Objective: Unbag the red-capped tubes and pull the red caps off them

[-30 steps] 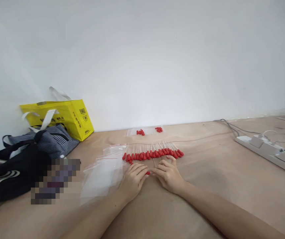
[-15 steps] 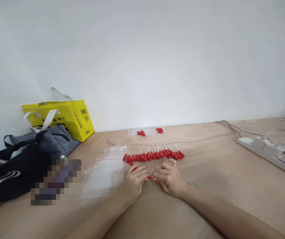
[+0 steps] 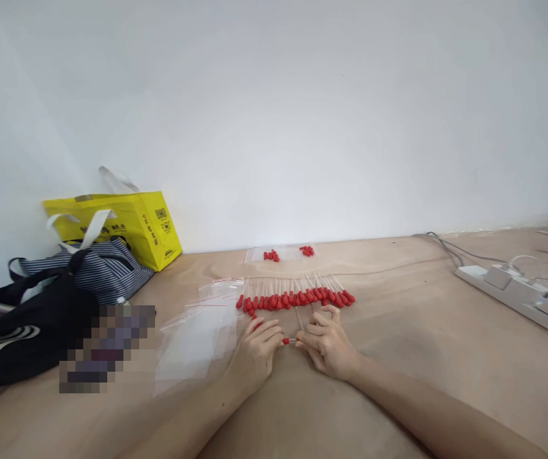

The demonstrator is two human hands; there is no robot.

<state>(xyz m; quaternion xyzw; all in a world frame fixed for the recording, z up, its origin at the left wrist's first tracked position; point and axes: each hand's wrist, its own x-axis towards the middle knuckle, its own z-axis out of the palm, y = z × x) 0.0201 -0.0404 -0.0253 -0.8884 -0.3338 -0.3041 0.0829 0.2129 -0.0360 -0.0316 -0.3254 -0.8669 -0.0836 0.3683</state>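
Note:
Just above the tabletop, my left hand [image 3: 257, 349] is closed with its fingertips on the red rubber bulb [image 3: 286, 341] of a dropper. My right hand [image 3: 328, 344] pinches the clear tube [image 3: 293, 341] of that same dropper, so bulb and tube lie in line between both hands. Another red bulb [image 3: 257, 324] shows at my left fingers; whether it is held I cannot tell. Beyond the hands lies a row of droppers [image 3: 297, 298], red bulbs toward me and clear tubes pointing away. A loose clear tube [image 3: 298, 317] rests by my right fingers.
Clear zip bags [image 3: 192, 344] lie left of my hands. Farther back, a clear bag [image 3: 286, 255] has red bulbs on it. A yellow bag [image 3: 159, 233], a striped bag [image 3: 106, 274] and a black bag [image 3: 25, 338] stand left. At right is a white power strip [image 3: 517, 299] with cables.
My left fingertips have shifted very slightly left along the bulb, and a little more of the dropper shows between the hands. Everything else has stayed in place.

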